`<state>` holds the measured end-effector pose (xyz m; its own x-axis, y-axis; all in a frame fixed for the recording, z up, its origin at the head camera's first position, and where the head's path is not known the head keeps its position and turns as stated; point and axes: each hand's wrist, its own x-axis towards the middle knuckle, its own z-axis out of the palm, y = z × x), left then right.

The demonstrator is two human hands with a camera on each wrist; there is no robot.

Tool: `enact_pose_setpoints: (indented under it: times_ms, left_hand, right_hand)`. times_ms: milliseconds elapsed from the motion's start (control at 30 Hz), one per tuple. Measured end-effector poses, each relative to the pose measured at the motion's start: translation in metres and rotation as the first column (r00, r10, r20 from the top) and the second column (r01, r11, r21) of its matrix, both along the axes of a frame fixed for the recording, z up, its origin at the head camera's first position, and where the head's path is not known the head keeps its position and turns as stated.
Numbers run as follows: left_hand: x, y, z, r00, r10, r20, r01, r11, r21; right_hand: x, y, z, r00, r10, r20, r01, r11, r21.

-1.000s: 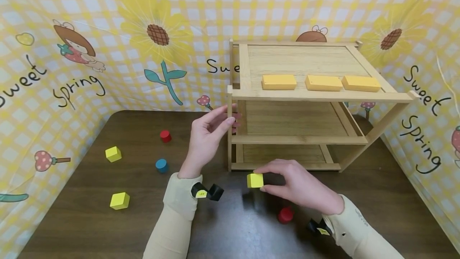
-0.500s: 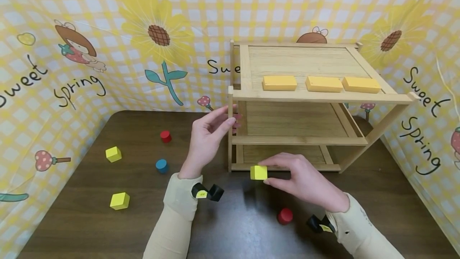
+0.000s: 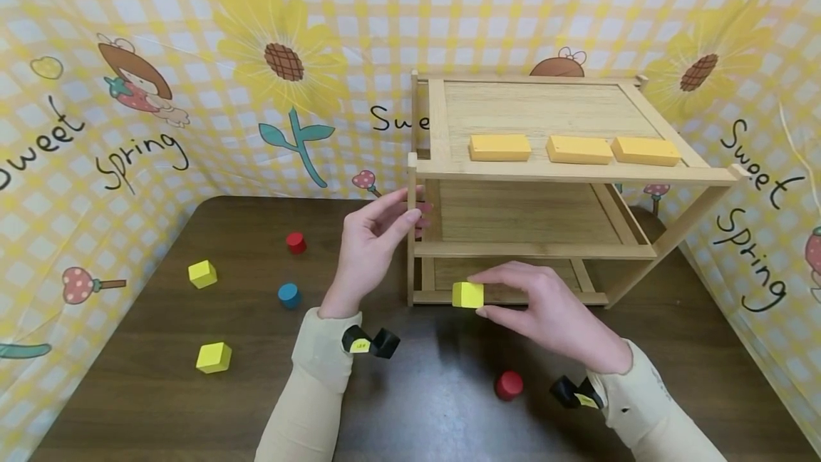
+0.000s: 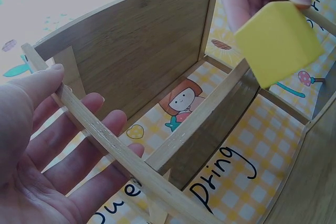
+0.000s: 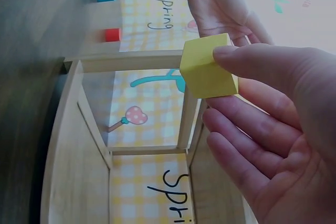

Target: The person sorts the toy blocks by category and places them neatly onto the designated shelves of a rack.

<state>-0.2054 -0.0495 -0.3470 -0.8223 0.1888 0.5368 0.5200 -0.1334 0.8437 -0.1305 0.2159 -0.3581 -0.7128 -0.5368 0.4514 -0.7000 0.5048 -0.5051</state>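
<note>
My right hand [image 3: 545, 312] pinches a bright yellow cube [image 3: 468, 295] between thumb and fingers, in front of the lowest level of a three-tier wooden shelf [image 3: 539, 107]. In the right wrist view the thumb lies over one face of the cube [image 5: 205, 72], fingers beneath it. On the shelf's left side, my left hand [image 3: 364, 248] grips the front upright. The left wrist view has the thumb on one side of that post [image 4: 107, 136] and the fingers behind it. Three yellow-orange rectangular blocks [image 3: 500, 148] lie in a row along the top tier.
A red cylinder [image 3: 509, 385] stands on the dark table [image 3: 410, 412] below the right hand. To the left are another red cylinder [image 3: 296, 242], a blue cylinder [image 3: 289, 296] and two yellow cubes [image 3: 214, 357]. A patterned yellow cloth [image 3: 359, 20] hangs behind and on both sides.
My right hand has carried the yellow cube up and slightly right, from over the table to the front of the shelf's lowest tier. The left hand stays on the post.
</note>
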Motion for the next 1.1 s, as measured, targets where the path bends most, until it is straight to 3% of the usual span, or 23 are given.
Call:
enact_pose_setpoints:
  times_ms: [833, 1100]
  left_hand:
    - [0.001, 0.0, -0.001, 1.0, 0.011, 0.009, -0.011, 1.0, 0.003]
    - [0.0, 0.001, 0.0, 1.0, 0.01, 0.001, -0.01, 1.0, 0.005]
  right_hand:
    - [-0.005, 0.006, 0.014, 0.994, -0.074, -0.076, 0.071, 0.997, -0.036]
    - [-0.007, 0.009, 0.016, 0.994, -0.097, -0.049, 0.093, 0.994, -0.061]
